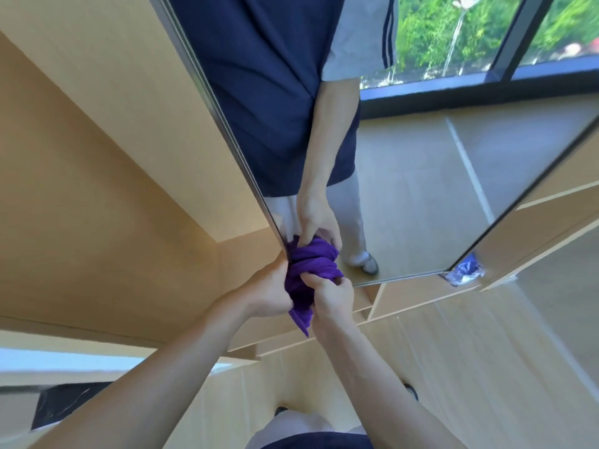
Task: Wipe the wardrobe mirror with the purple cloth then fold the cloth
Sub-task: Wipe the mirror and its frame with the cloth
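Observation:
The purple cloth (299, 291) is bunched up between both my hands, right at the lower left corner of the wardrobe mirror (421, 176). My left hand (270, 291) grips its left side, my right hand (330, 296) clutches its right side. A tail of cloth hangs below my hands. The mirror shows the reflection of a hand on the crumpled cloth, a dark blue shirt and light trousers. Whether the cloth touches the glass I cannot tell.
Light wooden wardrobe panels (97, 189) flank the mirror on the left. Open wooden shelves (405, 296) sit below the mirror. A crumpled blue-white plastic piece (465, 273) lies at the mirror's lower right corner. The mirror reflects a window with greenery. A dark block (64, 406) sits lower left.

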{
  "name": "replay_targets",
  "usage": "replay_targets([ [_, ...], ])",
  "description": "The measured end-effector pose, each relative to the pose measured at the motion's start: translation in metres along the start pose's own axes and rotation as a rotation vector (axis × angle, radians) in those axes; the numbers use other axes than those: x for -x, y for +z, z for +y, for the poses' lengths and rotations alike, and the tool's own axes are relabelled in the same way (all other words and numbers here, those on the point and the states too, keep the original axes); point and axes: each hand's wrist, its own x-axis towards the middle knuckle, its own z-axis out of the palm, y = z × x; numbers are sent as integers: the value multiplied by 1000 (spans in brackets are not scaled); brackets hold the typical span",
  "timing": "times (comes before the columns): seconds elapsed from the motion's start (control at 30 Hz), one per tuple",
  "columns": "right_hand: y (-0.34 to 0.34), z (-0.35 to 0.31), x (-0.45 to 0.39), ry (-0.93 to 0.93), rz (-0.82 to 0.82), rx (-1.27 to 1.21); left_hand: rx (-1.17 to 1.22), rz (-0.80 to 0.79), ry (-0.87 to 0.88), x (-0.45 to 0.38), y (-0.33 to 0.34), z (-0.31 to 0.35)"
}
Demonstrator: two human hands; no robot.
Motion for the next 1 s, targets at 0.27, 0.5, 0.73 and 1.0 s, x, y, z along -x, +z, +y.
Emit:
replay_targets([
  [0.27,30,-48,63,-622,46,499,259,245,293,13,-33,30],
  [0.5,81,-103,109,-1263,-80,723,574,555,449,54,-94,87],
  [0.73,134,-201,147,-1936,133,844,626,607,636,87,-161,143],
  [1.0,167,-301,204,-2124,275,849,746,700,820,115,-244,220],
])
